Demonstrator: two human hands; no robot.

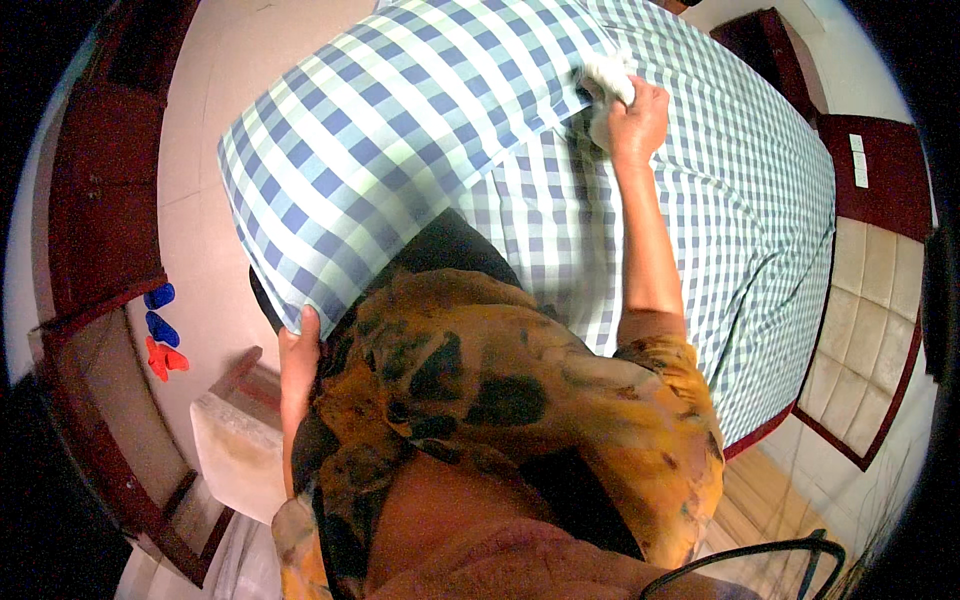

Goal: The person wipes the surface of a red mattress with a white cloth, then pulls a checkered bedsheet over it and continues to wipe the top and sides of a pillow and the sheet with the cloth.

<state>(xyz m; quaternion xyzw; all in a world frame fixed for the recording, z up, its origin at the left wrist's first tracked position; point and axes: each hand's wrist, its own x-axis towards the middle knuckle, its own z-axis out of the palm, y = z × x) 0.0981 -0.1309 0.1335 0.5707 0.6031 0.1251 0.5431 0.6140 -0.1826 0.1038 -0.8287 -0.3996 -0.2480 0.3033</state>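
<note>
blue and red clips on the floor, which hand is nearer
Left. The left hand grips the checked pillow's lower corner, near the clips; the right hand is far across, over the bed.

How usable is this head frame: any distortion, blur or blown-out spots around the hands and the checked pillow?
Head view: strong fisheye bending, with black corners; the pillow is sharp and evenly lit; the white stuffing at the right hand is nearly blown out and slightly soft; the left hand at the pillow's lower corner is shaded but readable.

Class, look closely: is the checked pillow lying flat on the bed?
No: both hands, left hand and right hand, hold the checked pillow raised above the bed.
</note>
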